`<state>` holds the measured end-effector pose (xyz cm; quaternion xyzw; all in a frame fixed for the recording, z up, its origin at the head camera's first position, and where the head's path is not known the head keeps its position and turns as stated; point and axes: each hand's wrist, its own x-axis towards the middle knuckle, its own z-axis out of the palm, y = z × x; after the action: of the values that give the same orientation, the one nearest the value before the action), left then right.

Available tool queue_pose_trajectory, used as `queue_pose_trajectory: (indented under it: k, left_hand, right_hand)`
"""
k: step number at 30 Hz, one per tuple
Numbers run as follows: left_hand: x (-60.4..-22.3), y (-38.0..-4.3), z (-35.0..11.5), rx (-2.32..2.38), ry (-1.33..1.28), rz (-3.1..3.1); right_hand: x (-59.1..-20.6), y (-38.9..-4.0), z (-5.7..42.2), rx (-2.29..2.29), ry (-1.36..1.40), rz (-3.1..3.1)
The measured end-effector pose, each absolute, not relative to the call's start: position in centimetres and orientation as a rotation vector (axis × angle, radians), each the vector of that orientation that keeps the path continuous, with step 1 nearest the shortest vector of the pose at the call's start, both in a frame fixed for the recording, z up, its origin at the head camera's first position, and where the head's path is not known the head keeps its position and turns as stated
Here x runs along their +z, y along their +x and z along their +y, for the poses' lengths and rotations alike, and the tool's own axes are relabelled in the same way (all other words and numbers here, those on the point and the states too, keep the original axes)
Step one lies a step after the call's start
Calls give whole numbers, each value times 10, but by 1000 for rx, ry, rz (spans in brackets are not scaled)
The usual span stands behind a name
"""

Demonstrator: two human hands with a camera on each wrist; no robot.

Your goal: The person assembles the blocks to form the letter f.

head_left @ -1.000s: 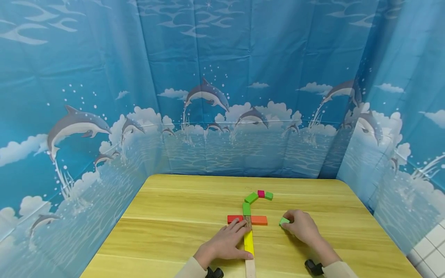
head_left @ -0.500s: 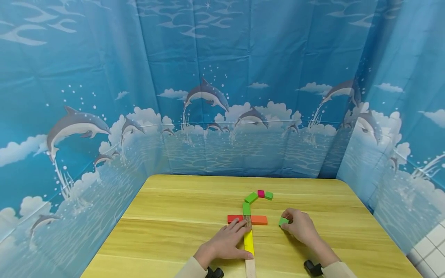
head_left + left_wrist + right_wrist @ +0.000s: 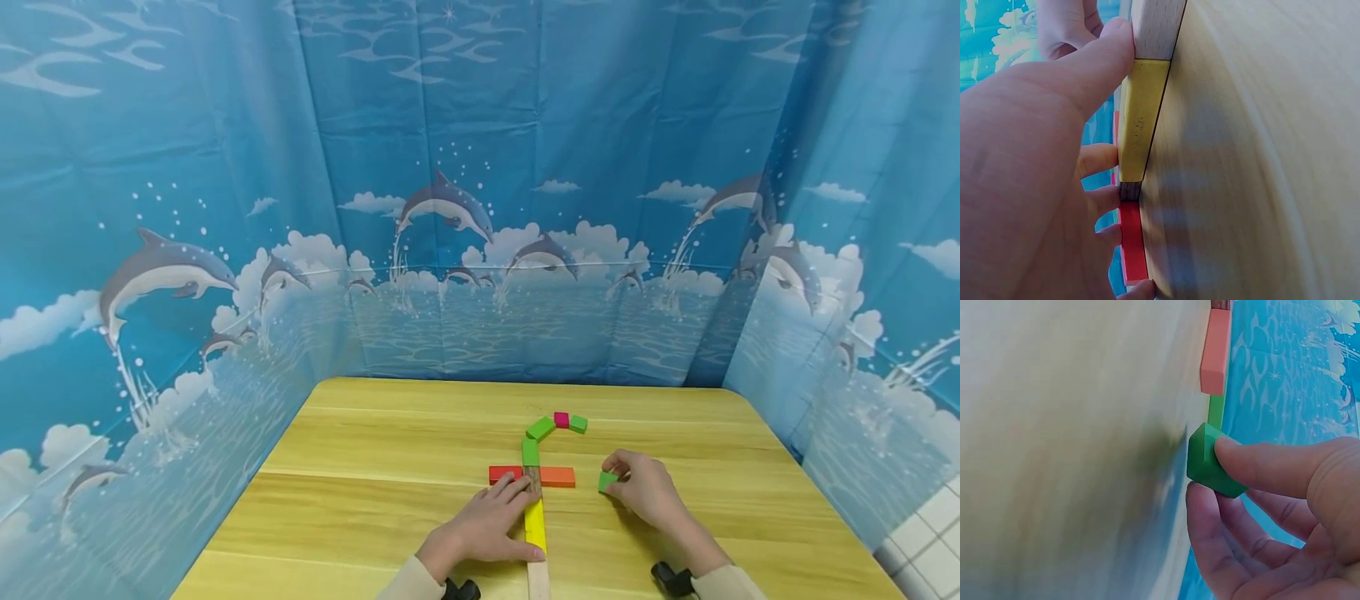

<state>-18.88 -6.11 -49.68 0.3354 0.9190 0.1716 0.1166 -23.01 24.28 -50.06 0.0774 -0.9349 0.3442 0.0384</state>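
My right hand [image 3: 651,493] pinches a small green wooden block [image 3: 606,482] between thumb and fingers, to the right of a row of blocks. The same green block [image 3: 1207,459] is tilted in the right wrist view. My left hand [image 3: 487,523] rests along the row with its fingers spread. Its fingertips touch near a dark brown block [image 3: 533,479], and its thumb is where a yellow block [image 3: 1141,125] meets a pale wood block [image 3: 1157,31]. A red block [image 3: 505,474] and an orange block [image 3: 558,477] flank the brown one. My left hand hides part of the row.
Beyond the brown block, a green block [image 3: 531,452], a second green block [image 3: 541,428], a pink block [image 3: 562,420] and a small green block [image 3: 578,424] curve right. The wooden table [image 3: 360,467] meets a blue dolphin curtain [image 3: 480,325] at its back edge.
The green block in my right hand has shifted slightly left and turned a little. My left hand stays in place on the row.
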Motion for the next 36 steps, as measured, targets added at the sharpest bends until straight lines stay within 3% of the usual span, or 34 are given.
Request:
queue_pose_trajectory:
  k: [20, 36]
  left_hand:
    - [-495, -190, -60, 514, 981, 2693]
    - [-496, -190, -59, 502, 984, 2684]
  right_hand:
    - [-488, -245, 239, 1187, 200, -2779]
    - [-508, -273, 246, 1213, 147, -2764]
